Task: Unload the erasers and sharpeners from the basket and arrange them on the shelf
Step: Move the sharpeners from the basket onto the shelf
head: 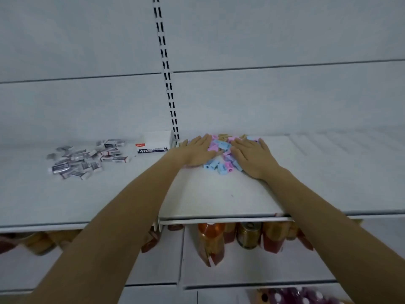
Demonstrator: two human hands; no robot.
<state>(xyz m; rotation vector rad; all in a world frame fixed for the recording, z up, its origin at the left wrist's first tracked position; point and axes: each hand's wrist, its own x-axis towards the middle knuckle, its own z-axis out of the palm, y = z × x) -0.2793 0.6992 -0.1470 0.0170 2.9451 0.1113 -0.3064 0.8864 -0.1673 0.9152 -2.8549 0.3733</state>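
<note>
The left hand (198, 150) and right hand (252, 159) cover part of the sharpeners (221, 156). Print on the erasers (87, 159) is blurred (unreadable). The shelf (219, 200) hides the tops of the bottles (211, 242) below.

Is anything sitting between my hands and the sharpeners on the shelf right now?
Nothing visible does. The left hand and right hand both lie flat on the sharpeners, one on each side of the pile, on the shelf. The white eraser box stands off to the left of the left hand, outside the pile.
</note>
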